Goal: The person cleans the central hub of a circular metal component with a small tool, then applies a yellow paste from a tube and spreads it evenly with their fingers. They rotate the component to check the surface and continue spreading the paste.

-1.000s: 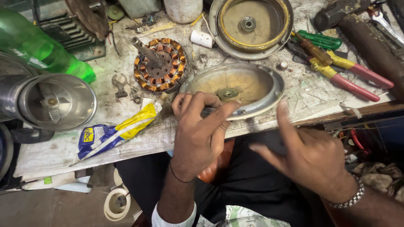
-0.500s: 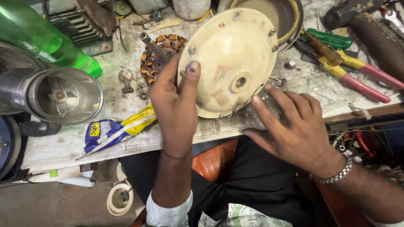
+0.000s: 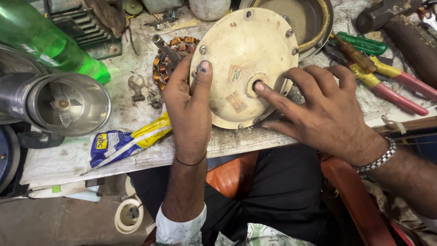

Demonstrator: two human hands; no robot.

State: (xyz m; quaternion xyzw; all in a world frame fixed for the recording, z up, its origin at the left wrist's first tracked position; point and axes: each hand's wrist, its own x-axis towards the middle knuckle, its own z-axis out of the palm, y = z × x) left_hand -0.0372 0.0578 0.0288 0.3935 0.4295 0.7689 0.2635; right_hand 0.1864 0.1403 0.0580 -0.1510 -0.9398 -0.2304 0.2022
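The round cream cover (image 3: 243, 64) is standing tilted up on the bench (image 3: 136, 150) edge, its flat outer face turned toward the camera, lower rim resting near the front lip of the bench. The left hand (image 3: 189, 109) is gripping it on the left rim: thumb (image 3: 203, 73) pressing flat on the face, the other fingers wrapping round behind, so not visible. It's a closed pinch, holding the cover upright. The right hand (image 3: 325, 116) isn't gripping anything; fingers are spreading loosely over the cover's right side, w/ the index tip (image 3: 260, 86) poking at the centre hole (image 3: 256, 84).

The relation that matters: the hole's axis is running roughly out of the face toward the viewer, and the index finger is coming at it from the lower right, at a slant, not along that axis. The right hand is the nearer to the hole; the left is well off to the rim side, acting as the prop.

Behind the cover, partly hidden, a copper-wound stator (image 3: 170, 57) w/ its shaft is lying on the bench, just beside the left fingers. Pliers (image 3: 391, 84) w/ red and yellow grips are lying to the right, a green bottle (image 3: 50, 45) far left.
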